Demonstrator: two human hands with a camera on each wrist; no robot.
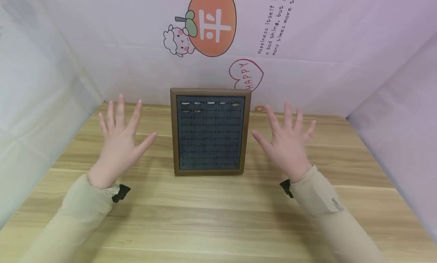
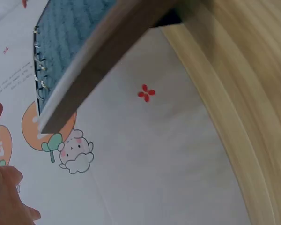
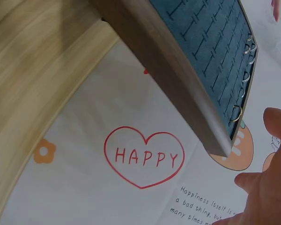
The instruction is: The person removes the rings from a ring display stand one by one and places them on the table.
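Note:
A wood-framed display board (image 1: 209, 141) with a dark slotted pad stands upright in the head view. Several rings (image 1: 210, 102) fill its top row, and two rings (image 1: 192, 111) sit at the left of the second row. The left hand (image 1: 119, 143) hovers to the left of the board, fingers spread, holding nothing. To the board's right, the right hand (image 1: 288, 145) is also spread and holds nothing. Neither hand touches the frame. Both wrist views show the board (image 2: 77, 37) (image 3: 206, 51) from the side, with fingers partly visible at the edge.
A wood-grain table (image 1: 205, 217) lies beneath. Behind it hangs a pale printed cloth (image 1: 129, 47) with an orange fruit, a small animal, a heart and lettering. Pale cloth walls (image 1: 34, 85) stand on both sides. A black wrist strap piece (image 1: 121, 193) shows at each sleeve.

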